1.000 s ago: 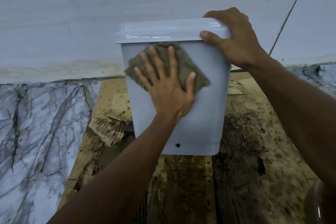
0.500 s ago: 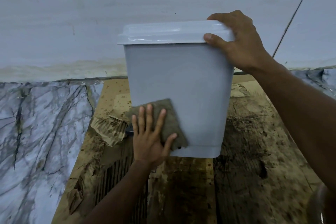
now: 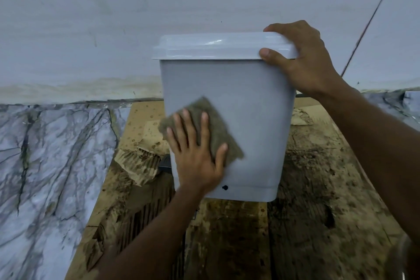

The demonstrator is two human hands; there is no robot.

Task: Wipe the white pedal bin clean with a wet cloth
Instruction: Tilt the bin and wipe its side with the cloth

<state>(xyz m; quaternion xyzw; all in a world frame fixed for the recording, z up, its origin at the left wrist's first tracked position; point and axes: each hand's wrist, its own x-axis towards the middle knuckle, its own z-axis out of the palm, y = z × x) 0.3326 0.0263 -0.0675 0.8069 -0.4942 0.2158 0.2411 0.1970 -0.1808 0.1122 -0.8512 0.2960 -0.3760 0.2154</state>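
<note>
Wiping looks about midway, by my judgement: the left hand (image 3: 197, 154) presses a coarse grey-brown cloth (image 3: 218, 129) flat, fingers spread, against the lower left of the white pedal bin (image 3: 245, 98); the right hand (image 3: 304, 61) grips the glossy lid (image 3: 216, 48) at its corner, thumb in front; the bin sits on stained, torn cardboard (image 3: 227, 234) near a pale wall (image 3: 136, 7); its smooth, tapered plastic face looks clean; the hidden sides probably remain

Head view: worn on the person's head, facing forward and down.
Nearness: close; the pedal bin (image 3: 250, 109) fills the frame centre.
</note>
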